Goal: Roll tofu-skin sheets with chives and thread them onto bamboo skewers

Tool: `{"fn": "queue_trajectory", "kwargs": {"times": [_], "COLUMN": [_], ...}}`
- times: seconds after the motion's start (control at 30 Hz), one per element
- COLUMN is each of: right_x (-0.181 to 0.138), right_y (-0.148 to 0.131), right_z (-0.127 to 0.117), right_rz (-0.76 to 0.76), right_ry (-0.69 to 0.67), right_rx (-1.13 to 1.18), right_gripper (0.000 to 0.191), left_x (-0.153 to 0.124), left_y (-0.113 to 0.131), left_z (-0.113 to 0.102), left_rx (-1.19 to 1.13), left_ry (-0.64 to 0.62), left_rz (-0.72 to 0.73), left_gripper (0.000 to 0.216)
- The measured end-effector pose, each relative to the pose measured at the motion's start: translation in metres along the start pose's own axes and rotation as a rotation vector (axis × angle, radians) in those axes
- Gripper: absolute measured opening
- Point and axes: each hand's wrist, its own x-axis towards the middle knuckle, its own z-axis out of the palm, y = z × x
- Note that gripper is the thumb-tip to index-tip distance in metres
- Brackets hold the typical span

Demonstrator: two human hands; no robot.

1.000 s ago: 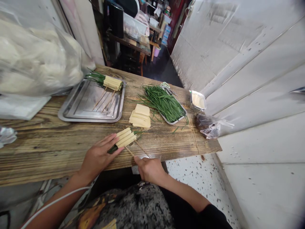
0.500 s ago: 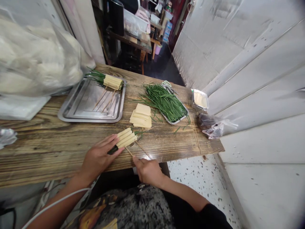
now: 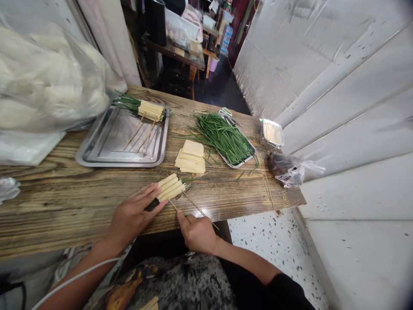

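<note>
Pale yellow tofu-skin rolls [image 3: 170, 186] with green chives inside lie side by side on the wooden table. Fingers of my left hand [image 3: 134, 213] are wrapped over their left end, holding them against the wood. My right hand [image 3: 198, 234] pinches a thin wooden skewer [image 3: 173, 205] whose far end enters the nearest roll. A second skewer [image 3: 199, 210] sticks out of the rolls and passes beside my right hand. Just behind the rolls sits a stack of flat tofu sheets [image 3: 191, 157].
A metal tray [image 3: 121, 163] at left bears a finished-looking skewered bundle [image 3: 151, 110]. Chives [image 3: 226, 137] heap on a smaller tray, near scissors [image 3: 225, 112]. Loose skewers [image 3: 266, 183], a plastic-wrapped dark item [image 3: 285, 168] and a foil box [image 3: 272, 133] lie right. A large plastic bag [image 3: 54, 77] stands left.
My right hand has drawn slightly left and down along the skewer. My left hand and the rolls stay nearly still; the view has shifted slightly.
</note>
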Motion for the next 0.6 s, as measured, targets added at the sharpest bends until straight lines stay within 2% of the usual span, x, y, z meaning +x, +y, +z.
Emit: {"fn": "queue_trajectory", "kwargs": {"times": [0.27, 0.6], "right_x": [0.003, 0.009], "right_y": [-0.001, -0.004], "right_z": [0.009, 0.008], "right_rz": [-0.017, -0.051], "right_ry": [0.056, 0.042], "right_rx": [-0.010, -0.078], "right_gripper": [0.053, 0.051], "left_x": [0.000, -0.002], "left_y": [0.002, 0.001], "left_z": [0.001, 0.000], "left_rx": [-0.029, 0.021], "left_ry": [-0.011, 0.017], "left_rz": [-0.075, -0.012], "left_gripper": [0.032, 0.035]}}
